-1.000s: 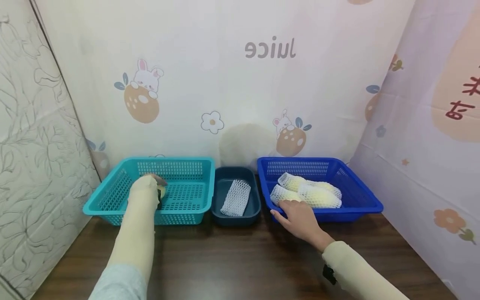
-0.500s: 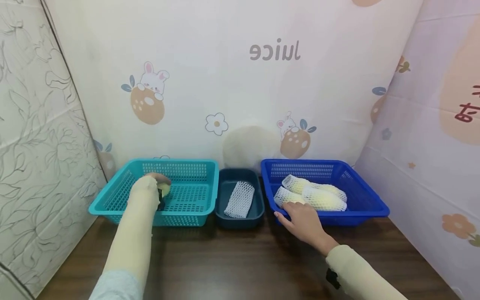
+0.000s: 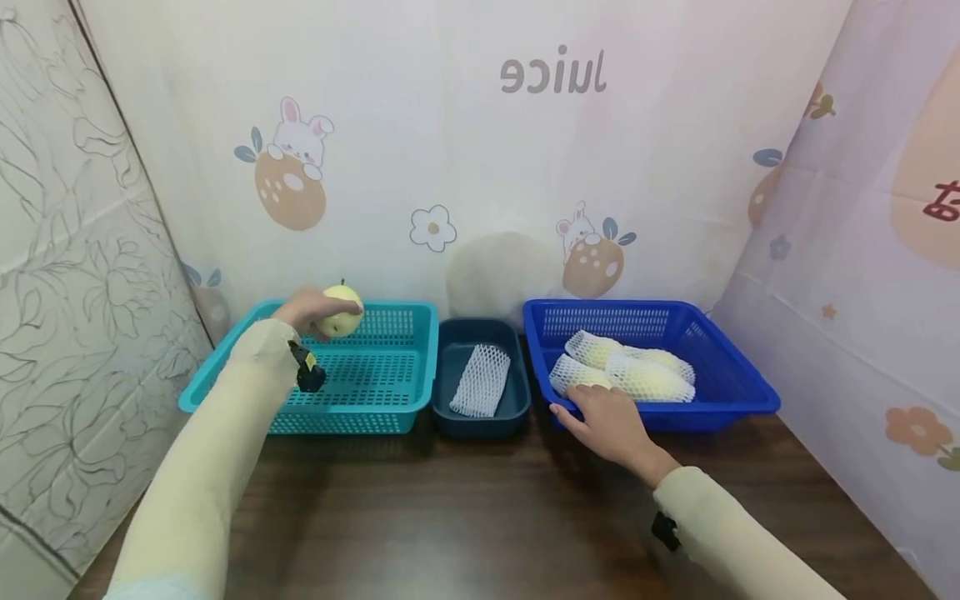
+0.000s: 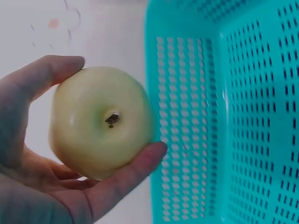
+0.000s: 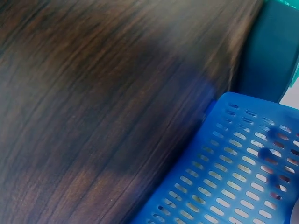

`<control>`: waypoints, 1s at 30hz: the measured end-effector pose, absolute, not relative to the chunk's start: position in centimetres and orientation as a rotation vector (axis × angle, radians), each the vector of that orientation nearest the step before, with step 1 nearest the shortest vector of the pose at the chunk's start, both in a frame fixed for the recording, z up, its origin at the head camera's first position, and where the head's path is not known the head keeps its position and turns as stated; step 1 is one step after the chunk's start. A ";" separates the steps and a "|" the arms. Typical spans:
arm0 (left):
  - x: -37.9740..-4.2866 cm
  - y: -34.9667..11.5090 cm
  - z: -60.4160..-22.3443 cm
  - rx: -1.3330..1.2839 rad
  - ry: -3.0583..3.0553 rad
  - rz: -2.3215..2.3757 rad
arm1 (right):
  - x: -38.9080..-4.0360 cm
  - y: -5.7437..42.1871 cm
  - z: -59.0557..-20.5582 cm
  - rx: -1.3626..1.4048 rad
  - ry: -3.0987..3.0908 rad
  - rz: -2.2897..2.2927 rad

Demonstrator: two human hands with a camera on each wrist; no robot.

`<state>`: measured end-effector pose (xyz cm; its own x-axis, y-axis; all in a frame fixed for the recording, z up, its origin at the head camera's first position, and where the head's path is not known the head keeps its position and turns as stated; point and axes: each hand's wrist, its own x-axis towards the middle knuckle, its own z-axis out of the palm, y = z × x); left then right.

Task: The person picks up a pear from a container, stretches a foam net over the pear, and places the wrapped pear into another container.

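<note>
My left hand (image 3: 303,310) grips a pale yellow-green pear (image 3: 341,312) above the back of the turquoise basket (image 3: 375,408). In the left wrist view thumb and fingers curl round the pear (image 4: 100,121), whose dark-centred end faces the camera. My right hand (image 3: 611,425) holds the front left rim of the blue basket (image 3: 705,408), its fingers over the rim and the thumb toward the corner. Right beside those fingers lie several pale fruits in white foam nets (image 3: 648,379). Through the basket's holes (image 5: 243,168) bits of the fingers show in the right wrist view.
Between the two baskets stands a small dark blue tub (image 3: 480,425) with one flat white foam net (image 3: 482,382) in it. All three containers sit on a dark wooden table (image 3: 450,508), near a printed cloth backdrop (image 3: 495,167).
My left hand has risen from inside the turquoise basket to above its back rim, bringing the pear up with it. The right hand has stayed at the blue basket's rim.
</note>
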<state>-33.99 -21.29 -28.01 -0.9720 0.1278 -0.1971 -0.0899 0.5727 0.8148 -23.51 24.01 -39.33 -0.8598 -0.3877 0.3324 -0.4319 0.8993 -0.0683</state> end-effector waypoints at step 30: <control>-21.3 -9.1 -33.2 0.600 2.615 1.767 | -21.4 12.2 -33.8 0.907 -2.561 1.483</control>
<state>-21.33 -9.08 -33.19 -0.9279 0.2643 0.2631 0.3427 0.3261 0.8811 -21.43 12.24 -33.82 -0.8273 -0.4628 0.3185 -0.5066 0.3694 -0.7790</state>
